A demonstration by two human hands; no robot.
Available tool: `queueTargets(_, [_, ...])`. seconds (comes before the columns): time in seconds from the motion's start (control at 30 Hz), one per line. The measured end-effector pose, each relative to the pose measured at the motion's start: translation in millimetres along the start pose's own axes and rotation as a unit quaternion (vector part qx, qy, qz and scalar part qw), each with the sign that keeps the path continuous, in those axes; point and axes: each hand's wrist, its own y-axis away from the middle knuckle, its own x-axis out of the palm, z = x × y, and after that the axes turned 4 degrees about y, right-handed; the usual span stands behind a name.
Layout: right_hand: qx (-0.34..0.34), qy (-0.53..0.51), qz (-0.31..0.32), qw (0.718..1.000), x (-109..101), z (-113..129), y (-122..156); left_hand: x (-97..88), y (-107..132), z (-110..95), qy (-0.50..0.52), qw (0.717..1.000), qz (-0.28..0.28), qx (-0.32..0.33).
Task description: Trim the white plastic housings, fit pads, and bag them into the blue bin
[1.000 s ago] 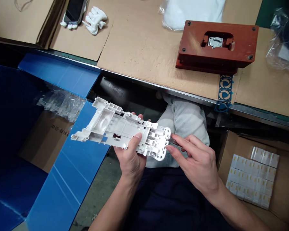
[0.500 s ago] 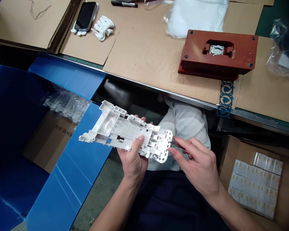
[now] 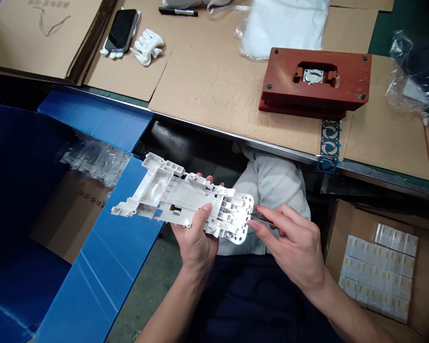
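A white molded plastic frame (image 3: 193, 197), full of slots and ribs, is held tilted above my lap. My left hand (image 3: 196, 238) grips it from below, thumb on its top face and fingertips showing at the far edge. At its rounded right end, my right hand (image 3: 289, 238) pinches a slim dark metal tool (image 3: 260, 216). The tool's tip meets the slotted rim; whether it is a blade or tweezers I cannot make out.
A red-brown fixture (image 3: 314, 83) with a metal piece in its recess stands on the cardboard-covered table (image 3: 207, 90). A blue box (image 3: 103, 252) with bagged parts is at left. An open carton (image 3: 361, 219) holds rows of pale pieces at right. Phone (image 3: 121, 31) and white gloves (image 3: 148, 46) lie at back.
The view has shifted slightly, so the table things appear a little further left. Both hands keep their grips, and the tool tip stays at the frame's rounded end.
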Motion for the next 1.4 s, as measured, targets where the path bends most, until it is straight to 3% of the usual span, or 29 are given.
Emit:
queueTargets(0.2, [0.028,-0.029,0.002,0.999,1.7,-0.5,-2.9,0.3,1.2,0.9,0.014,1.000,-0.002,-0.005])
queueTargets(0.63, [0.002,-0.026,-0.020,0.999,0.1,0.5,-2.3,6.5,2.0,1.6,0.022,1.000,-0.011,-0.015])
queueTargets(0.9, [-0.011,-0.021,0.028,0.999,-1.5,-0.5,0.2,3.3,0.6,1.7,0.013,0.999,-0.023,-0.020])
queueTargets(1.4, [-0.057,0.003,-0.017,0.998,4.6,0.5,5.1,5.1,0.5,0.3,0.015,0.999,-0.039,0.001])
